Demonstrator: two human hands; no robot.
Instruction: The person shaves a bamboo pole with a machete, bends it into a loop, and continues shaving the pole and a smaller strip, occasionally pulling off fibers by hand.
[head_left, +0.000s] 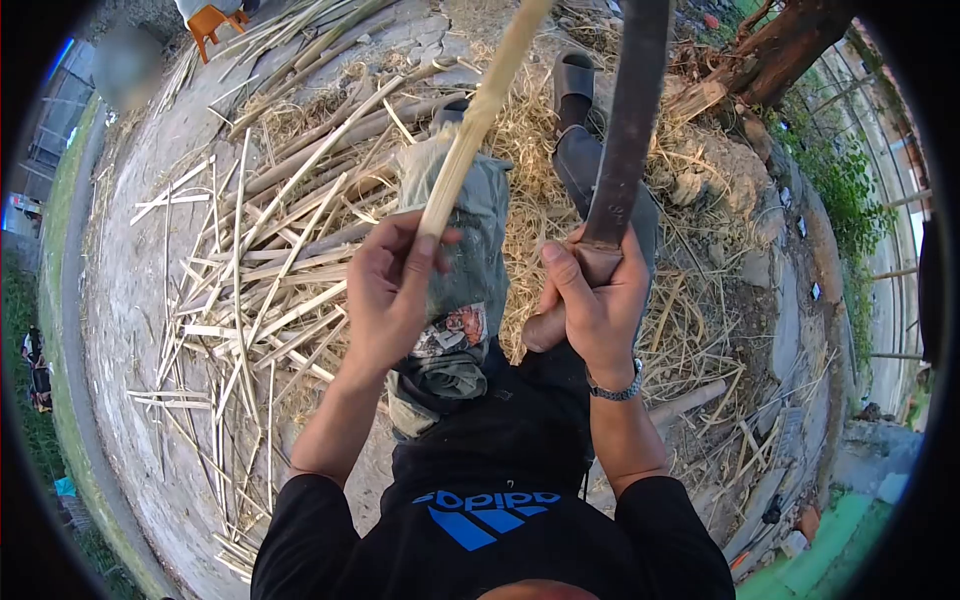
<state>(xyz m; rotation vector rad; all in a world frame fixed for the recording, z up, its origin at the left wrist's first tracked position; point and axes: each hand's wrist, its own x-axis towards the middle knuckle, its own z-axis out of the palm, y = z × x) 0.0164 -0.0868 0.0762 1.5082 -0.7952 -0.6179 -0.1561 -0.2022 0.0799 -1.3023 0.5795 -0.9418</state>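
Note:
My left hand (388, 300) pinches the lower end of a long, pale split bamboo strip (480, 112), which slants up and away past the top of the view. In my right hand (603, 310) is a machete (630, 125), gripped at the base of its dark blade; its rounded wooden handle (545, 330) sticks out below the fingers. The blade points away from me, to the right of the strip and apart from it. A worn grey-green cloth (465, 225) covers my left leg, with a printed patch (460, 330) near its lower end.
Many split bamboo strips (240, 270) lie in a loose heap on the left. Pale shavings (530, 170) surround my feet. A tree trunk (795, 60) and a rough earth mound (725, 175) are at the right. An orange chair (212, 22) stands far left, near another person.

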